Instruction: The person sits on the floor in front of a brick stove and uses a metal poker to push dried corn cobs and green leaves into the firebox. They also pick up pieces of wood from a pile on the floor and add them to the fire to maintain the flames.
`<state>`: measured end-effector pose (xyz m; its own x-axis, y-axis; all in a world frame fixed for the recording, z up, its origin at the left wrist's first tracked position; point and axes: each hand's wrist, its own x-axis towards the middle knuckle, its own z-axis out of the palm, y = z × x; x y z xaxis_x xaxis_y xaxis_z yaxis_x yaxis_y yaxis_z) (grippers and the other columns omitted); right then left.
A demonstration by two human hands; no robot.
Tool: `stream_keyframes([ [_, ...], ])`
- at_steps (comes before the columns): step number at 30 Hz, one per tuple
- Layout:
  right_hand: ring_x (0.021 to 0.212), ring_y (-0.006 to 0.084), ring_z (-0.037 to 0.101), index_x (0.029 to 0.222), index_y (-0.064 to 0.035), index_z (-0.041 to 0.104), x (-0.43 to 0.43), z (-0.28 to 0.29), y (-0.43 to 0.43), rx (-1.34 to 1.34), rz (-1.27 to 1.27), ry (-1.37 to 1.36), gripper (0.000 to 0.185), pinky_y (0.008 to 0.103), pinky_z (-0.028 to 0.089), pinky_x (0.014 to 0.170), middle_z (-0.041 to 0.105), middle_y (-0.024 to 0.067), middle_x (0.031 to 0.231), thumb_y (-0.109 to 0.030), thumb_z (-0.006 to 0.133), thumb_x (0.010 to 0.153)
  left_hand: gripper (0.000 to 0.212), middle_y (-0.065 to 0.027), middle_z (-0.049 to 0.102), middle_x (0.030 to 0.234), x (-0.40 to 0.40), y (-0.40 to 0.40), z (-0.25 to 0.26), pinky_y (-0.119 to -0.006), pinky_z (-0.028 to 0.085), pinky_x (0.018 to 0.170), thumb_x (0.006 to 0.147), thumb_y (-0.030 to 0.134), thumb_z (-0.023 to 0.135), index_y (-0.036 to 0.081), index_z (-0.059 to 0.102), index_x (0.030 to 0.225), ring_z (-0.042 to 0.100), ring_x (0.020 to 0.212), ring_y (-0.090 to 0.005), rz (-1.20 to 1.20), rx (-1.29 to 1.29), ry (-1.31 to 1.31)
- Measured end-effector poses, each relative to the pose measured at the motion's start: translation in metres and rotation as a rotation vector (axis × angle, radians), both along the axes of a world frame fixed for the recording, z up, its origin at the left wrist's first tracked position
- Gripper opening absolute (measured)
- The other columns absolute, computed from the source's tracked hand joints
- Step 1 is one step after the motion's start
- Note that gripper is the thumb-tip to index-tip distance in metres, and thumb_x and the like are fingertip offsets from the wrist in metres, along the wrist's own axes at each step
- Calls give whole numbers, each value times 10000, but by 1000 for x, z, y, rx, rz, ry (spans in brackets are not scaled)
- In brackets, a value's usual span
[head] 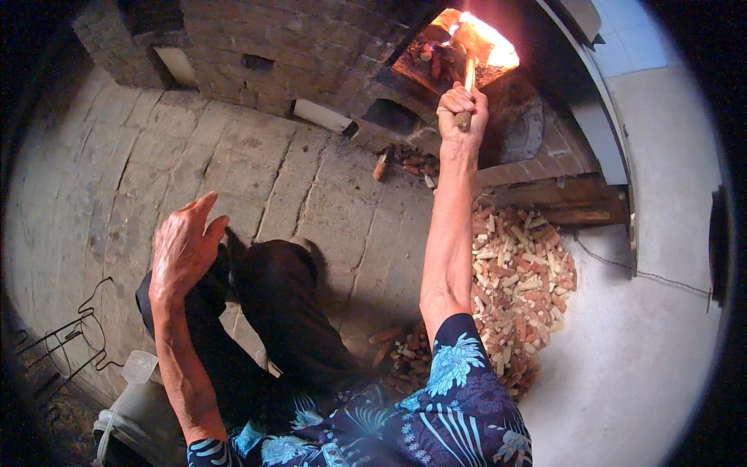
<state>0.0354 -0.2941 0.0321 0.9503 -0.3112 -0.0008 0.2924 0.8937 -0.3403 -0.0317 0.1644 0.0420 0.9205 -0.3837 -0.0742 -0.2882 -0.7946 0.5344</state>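
Note:
My right hand (463,111) grips a wooden stick or handle (470,73) just outside the mouth of a brick stove. The far end of the stick reaches into the lit firebox (435,61), where glare hides its shape. Bright flames (496,49) burn on the right of that opening, with dark and glowing fuel to the left. My left hand (184,248) hovers over my left knee, its thumb apart from the fingers and nothing in it.
A large heap of corn cobs (525,274) lies right of my legs against the wall. More cobs (414,160) lie below the stove (292,52) on the paved floor (245,157). At left are a wire rack (73,338) and a pale bucket (146,408) beside a plastic scoop (139,368).

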Motion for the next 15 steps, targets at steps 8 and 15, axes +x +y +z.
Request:
stream_keyframes([
  [8,426,87,456,819,24,459,12,4,-11,55,-26,-44,142,239,369,420,461,-28,550,-73,563,814,411,-228,633,1084,0,0,2,-431,494,803,836,202,625,-13,585,1184,614,969,-392,14,5,37],
  [15,424,91,459,821,54,455,19,11,-19,129,48,-98,144,232,375,421,455,-29,517,-64,537,809,410,-230,634,1080,1,0,1,-432,494,802,836,197,625,-13,584,1185,614,969,-392,18,-1,32],
])
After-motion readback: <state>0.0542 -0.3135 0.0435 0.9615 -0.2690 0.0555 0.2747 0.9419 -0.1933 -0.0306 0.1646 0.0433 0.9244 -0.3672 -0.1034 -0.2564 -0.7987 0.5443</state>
